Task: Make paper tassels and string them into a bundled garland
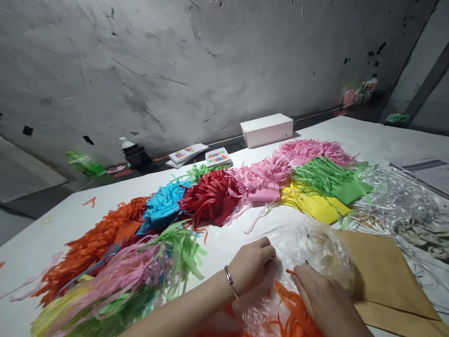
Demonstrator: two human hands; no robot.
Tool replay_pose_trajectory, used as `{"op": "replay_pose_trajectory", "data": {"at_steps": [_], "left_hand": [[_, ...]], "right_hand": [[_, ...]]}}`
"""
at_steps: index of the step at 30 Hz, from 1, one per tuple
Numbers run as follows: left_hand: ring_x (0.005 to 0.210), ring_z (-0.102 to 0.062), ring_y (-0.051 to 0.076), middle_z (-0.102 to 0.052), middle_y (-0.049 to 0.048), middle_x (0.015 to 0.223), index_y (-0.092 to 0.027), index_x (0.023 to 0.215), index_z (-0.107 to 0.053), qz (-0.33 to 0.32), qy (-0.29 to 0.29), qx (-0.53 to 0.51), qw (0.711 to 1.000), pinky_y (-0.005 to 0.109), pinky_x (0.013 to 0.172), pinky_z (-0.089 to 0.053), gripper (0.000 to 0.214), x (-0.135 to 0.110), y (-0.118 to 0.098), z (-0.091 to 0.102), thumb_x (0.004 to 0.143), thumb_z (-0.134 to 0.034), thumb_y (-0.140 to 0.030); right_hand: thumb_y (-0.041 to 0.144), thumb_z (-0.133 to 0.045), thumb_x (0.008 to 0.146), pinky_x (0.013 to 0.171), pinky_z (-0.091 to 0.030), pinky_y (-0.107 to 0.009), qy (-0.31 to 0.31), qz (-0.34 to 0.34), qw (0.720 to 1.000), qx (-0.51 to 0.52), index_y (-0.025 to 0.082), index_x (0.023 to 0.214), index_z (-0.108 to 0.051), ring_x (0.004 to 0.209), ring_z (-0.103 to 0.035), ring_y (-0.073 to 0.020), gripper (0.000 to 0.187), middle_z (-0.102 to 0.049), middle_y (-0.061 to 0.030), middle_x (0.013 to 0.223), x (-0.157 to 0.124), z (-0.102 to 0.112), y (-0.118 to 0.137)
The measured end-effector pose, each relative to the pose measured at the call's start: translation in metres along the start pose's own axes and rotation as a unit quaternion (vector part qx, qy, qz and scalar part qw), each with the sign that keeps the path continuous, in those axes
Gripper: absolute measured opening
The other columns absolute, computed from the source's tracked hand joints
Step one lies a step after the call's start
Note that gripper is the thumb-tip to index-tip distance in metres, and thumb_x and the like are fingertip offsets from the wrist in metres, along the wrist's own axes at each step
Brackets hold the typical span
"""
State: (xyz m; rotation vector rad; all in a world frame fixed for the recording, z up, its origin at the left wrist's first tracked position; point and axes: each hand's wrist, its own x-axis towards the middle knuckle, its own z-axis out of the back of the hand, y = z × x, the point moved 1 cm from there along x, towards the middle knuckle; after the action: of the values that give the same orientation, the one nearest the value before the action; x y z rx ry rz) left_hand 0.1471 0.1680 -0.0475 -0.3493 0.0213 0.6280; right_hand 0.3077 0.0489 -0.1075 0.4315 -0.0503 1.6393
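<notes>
My left hand [251, 265], with a metal bracelet at the wrist, rests curled on a crinkled clear plastic bag [315, 248] on the white table. My right hand [324, 299] lies just right of it, fingers pinched near an orange strip. Orange fringed paper strips [293, 313] lie under and between both hands. Whether the left fingers pinch the bag is hidden.
Piles of fringed paper cross the white table [52, 224]: orange [101, 238], blue [163, 206], red [210, 196], pink [266, 175], yellow [315, 206], green [329, 180], silver [396, 201]. Brown envelopes [386, 276] lie at right. A white box [267, 129], booklets [218, 157] and a bottle [135, 152] stand near the wall.
</notes>
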Motion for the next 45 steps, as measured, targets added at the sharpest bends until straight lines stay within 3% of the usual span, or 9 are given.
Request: {"op": "replay_pose_trajectory", "data": {"at_steps": [13,16,21,25,29,33,37,41,45], "left_hand": [[0.095,-0.060,0.023,-0.067,0.0055,0.105,-0.021,0.099,-0.064,-0.020,0.003,0.052,0.998,0.032,0.075,-0.052,0.016,0.012,-0.019,-0.003,0.086,-0.059,-0.013],[0.096,-0.059,0.022,-0.065,0.0052,0.110,-0.022,0.107,-0.064,-0.052,-0.015,0.033,0.998,0.031,0.075,-0.051,0.025,0.012,-0.019,-0.004,0.085,-0.058,-0.013],[0.090,-0.057,0.023,-0.067,0.0057,0.098,-0.021,0.094,-0.067,-0.102,-0.006,0.051,0.993,0.031,0.071,-0.049,0.010,0.012,-0.020,-0.010,0.090,-0.058,-0.022],[0.090,-0.057,0.021,-0.067,0.0069,0.104,-0.020,0.100,-0.065,-0.116,-0.035,0.033,0.992,0.030,0.071,-0.049,0.014,0.011,-0.021,-0.012,0.089,-0.058,-0.017],[0.086,-0.059,0.020,-0.068,0.0048,0.097,-0.020,0.096,-0.066,-0.164,0.002,0.026,0.986,0.029,0.072,-0.048,0.009,0.012,-0.022,-0.014,0.090,-0.059,-0.022],[0.085,-0.060,0.021,-0.069,0.0054,0.093,-0.019,0.092,-0.066,-0.138,0.007,0.026,0.990,0.029,0.072,-0.047,0.007,0.014,-0.021,-0.019,0.089,-0.060,-0.021],[0.082,-0.060,0.019,-0.068,0.0068,0.091,-0.017,0.091,-0.065,-0.081,-0.071,-0.103,0.989,0.027,0.072,-0.046,0.011,0.008,-0.019,-0.016,0.090,-0.055,-0.014],[0.070,-0.055,0.015,-0.064,0.0040,0.079,-0.016,0.086,-0.065,-0.001,-0.106,-0.313,0.944,0.025,0.066,-0.043,0.016,-0.001,-0.016,-0.009,0.094,-0.055,-0.026],[0.052,-0.047,0.010,-0.055,-0.0017,0.064,-0.014,0.080,-0.064,0.088,-0.053,-0.577,0.810,0.023,0.053,-0.038,0.036,-0.002,-0.016,-0.010,0.081,-0.072,-0.048]], "right_hand": [[0.020,-0.039,0.098,0.047,-0.026,-0.030,-0.018,0.002,1.000,0.003,0.025,0.077,-0.050,0.050,-0.065,-0.0163,0.024,-0.063,0.0022,0.064,-0.002,-0.008,-0.003],[0.015,-0.037,0.095,0.047,-0.027,-0.030,-0.009,0.005,1.000,0.003,0.026,0.079,-0.052,0.050,-0.064,-0.0165,0.024,-0.064,0.0020,0.067,-0.002,-0.009,-0.003],[0.011,-0.038,0.092,0.047,-0.026,-0.031,-0.013,0.000,1.000,-0.027,0.026,0.078,-0.052,0.048,-0.063,-0.0172,0.025,-0.062,0.0021,0.064,-0.001,-0.005,-0.001],[0.009,-0.038,0.091,0.047,-0.026,-0.031,-0.011,-0.003,1.000,0.004,0.026,0.077,-0.053,0.047,-0.063,-0.0172,0.026,-0.061,0.0026,0.061,0.001,-0.001,0.000],[0.011,-0.038,0.093,0.049,-0.031,-0.030,0.009,-0.033,0.997,0.065,0.025,0.077,-0.056,0.052,-0.066,-0.0184,0.027,-0.065,0.0008,0.065,0.002,0.003,-0.003],[0.016,-0.040,0.096,0.054,-0.038,-0.027,0.069,-0.046,0.988,0.127,0.025,0.076,-0.057,0.061,-0.068,-0.0173,0.028,-0.068,0.0001,0.071,0.001,0.007,-0.010],[0.023,-0.041,0.099,0.059,-0.044,-0.026,0.056,-0.068,0.981,0.172,0.025,0.078,-0.060,0.067,-0.068,-0.0178,0.028,-0.068,-0.0010,0.075,0.001,0.013,-0.014],[0.026,-0.039,0.102,0.069,-0.050,-0.027,-0.027,-0.075,0.970,0.231,0.025,0.086,-0.063,0.073,-0.066,-0.0171,0.028,-0.066,-0.0029,0.083,0.003,0.022,-0.010],[0.025,-0.041,0.102,0.071,-0.051,-0.025,-0.097,-0.024,0.962,0.253,0.024,0.098,-0.063,0.078,-0.067,-0.0170,0.023,-0.065,-0.0053,0.090,0.004,0.027,-0.002]]}}
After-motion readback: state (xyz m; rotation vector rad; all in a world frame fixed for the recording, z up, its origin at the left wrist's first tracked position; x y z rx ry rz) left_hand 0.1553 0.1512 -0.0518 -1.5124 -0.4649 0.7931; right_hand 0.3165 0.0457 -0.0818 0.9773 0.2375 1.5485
